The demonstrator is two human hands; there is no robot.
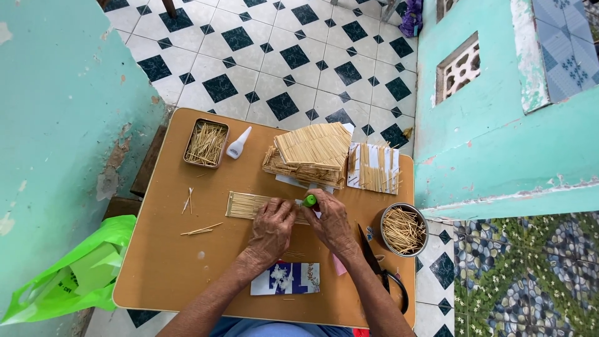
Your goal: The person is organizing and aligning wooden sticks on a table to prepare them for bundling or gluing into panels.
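The stick mat, a flat row of thin sticks laid side by side, lies near the middle of the tabletop, a little toward its far edge. In the head view, the only one, the left hand presses flat on the mat's right end, fingers spread; I think this keeps the sticks from sliding. The right hand has its grip closed on a small green-capped tube, the cap pointing at the mat's far right end, just where both hands meet.

Supplies stand around within easy reach. One rectangular tin of sticks sits at the far left corner, and one white bottle lies just beside it. One stack of finished mats is at the far edge, and beside it on the right one white sheet with sticks on it. One round tin of sticks stands at the right edge, and one pair of scissors lies near the right forearm. One printed card lies at the near edge. A few loose sticks lie on the left; I cannot count them exactly. One green bag hangs beside the left edge.
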